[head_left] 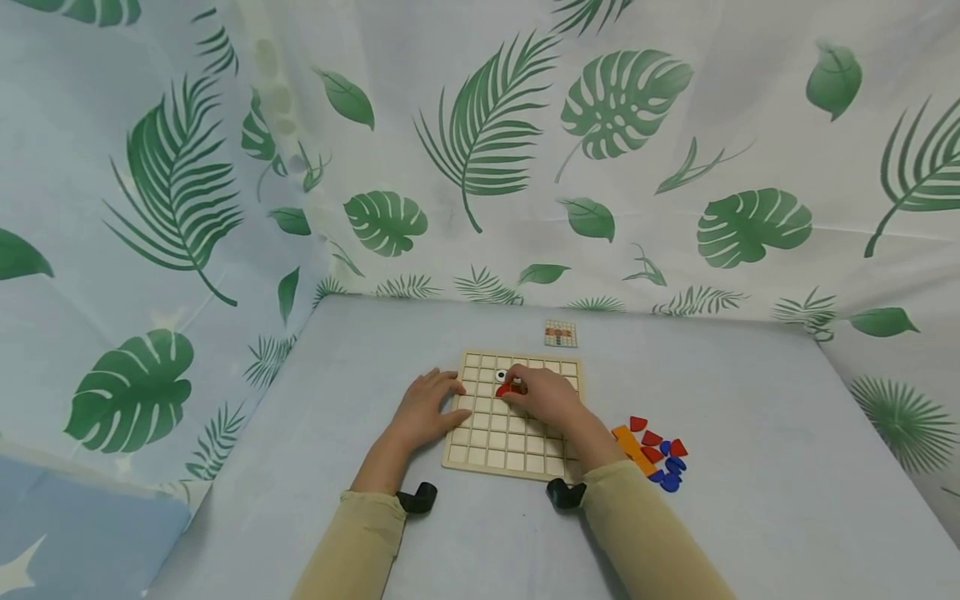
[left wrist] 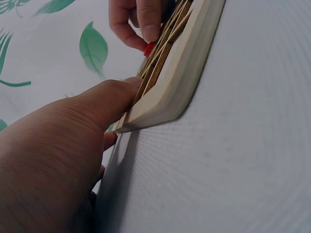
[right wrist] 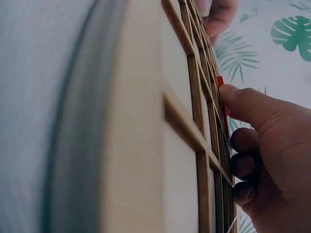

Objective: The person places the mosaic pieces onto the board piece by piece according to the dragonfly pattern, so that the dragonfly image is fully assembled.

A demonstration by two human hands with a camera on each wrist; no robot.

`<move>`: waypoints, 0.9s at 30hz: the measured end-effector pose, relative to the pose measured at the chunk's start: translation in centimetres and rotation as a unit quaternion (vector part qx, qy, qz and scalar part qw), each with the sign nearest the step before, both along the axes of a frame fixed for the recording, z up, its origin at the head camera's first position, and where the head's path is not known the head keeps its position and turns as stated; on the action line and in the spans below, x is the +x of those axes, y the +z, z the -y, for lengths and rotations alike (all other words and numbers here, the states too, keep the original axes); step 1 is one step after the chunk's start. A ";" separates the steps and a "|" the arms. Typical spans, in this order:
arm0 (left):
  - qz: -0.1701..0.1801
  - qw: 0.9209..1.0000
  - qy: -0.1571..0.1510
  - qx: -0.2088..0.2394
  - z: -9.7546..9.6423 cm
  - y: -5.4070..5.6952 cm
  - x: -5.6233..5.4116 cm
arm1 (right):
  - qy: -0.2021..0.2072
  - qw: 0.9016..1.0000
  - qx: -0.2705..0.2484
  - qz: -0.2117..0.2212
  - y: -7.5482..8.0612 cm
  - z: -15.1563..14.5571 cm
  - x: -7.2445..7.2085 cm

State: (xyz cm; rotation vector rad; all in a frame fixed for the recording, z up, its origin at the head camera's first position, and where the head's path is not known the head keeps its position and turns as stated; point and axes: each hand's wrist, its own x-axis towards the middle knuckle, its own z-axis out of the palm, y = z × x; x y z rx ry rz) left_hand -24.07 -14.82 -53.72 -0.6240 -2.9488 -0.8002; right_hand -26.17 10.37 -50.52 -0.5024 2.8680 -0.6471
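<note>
A square wooden grid board (head_left: 498, 437) lies on the table. My left hand (head_left: 425, 410) is at its left side, the straight thumb (left wrist: 114, 94) resting on the rim and the other fingers along the edge. My right hand (head_left: 551, 397) reaches over the upper part of the board. Its thumb and index finger pinch a small red piece (head_left: 503, 390) at the grid, partly hidden by the fingers; red also shows under the thumb (right wrist: 248, 104) in the right wrist view. Just above it, a white round piece with a black dot (head_left: 502, 376) sits in a cell.
Right of the board lie loose pieces: orange ones (head_left: 634, 451), several red ones (head_left: 652, 438) and several blue ones (head_left: 671, 482). Behind the board is a small picture card (head_left: 561, 333) with a grid pattern. Leaf-printed cloth (head_left: 480, 167) hangs behind the table.
</note>
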 end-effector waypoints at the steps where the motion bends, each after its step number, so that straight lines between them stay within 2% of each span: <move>1: 0.001 1.000 0.000 -0.001 0.0 0.0 0.0 | 0.000 1.000 0.000 0.000 0.0 0.0 0.0; 9: -0.004 1.000 0.000 -0.003 0.1 -0.1 0.0 | -0.008 1.000 -0.001 0.001 -0.2 0.1 0.1; 16: 0.007 1.000 0.004 -0.005 0.1 -0.4 0.4 | -0.011 1.000 0.002 0.012 -0.5 0.2 0.2; 22: -0.009 1.000 0.000 -0.001 0.0 -0.5 0.0 | -0.024 1.000 0.004 -0.001 -0.5 0.2 -0.1; 27: -0.004 1.000 -0.004 -0.005 0.0 -0.2 -0.1 | -0.021 1.000 0.003 -0.007 -0.5 0.2 -0.3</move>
